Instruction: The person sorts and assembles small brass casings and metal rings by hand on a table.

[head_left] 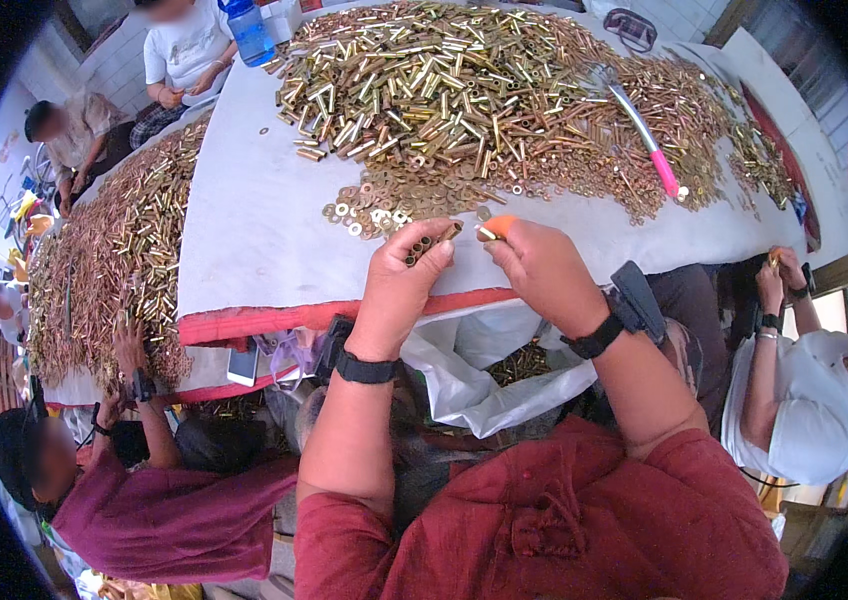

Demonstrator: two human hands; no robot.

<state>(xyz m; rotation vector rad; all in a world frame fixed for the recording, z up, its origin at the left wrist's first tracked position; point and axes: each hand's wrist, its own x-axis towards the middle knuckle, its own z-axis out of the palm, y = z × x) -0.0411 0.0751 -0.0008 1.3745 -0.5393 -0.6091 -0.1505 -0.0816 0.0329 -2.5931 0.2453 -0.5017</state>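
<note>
My left hand (404,275) is closed around several short brass tubes (426,243), their open ends showing past the fingers. Close beside it, my right hand (544,265) is pinched, with an orange finger cover (497,227) on one finger. Something small and pale shows at its fingertips; I cannot make out what it is. A round washer (484,213) is just beyond those fingertips. Both hands are above the near edge of the pale tabletop (274,255). Flat washers (384,195) lie in a loose pile just beyond my left hand.
A large heap of brass tubes (414,80) covers the table's far part. A pink-handled tool (659,165) lies on the right-hand pile. Below the edge hangs a white sack (484,390) with metal parts inside. A phone (243,365) lies at left. Other people work on both sides.
</note>
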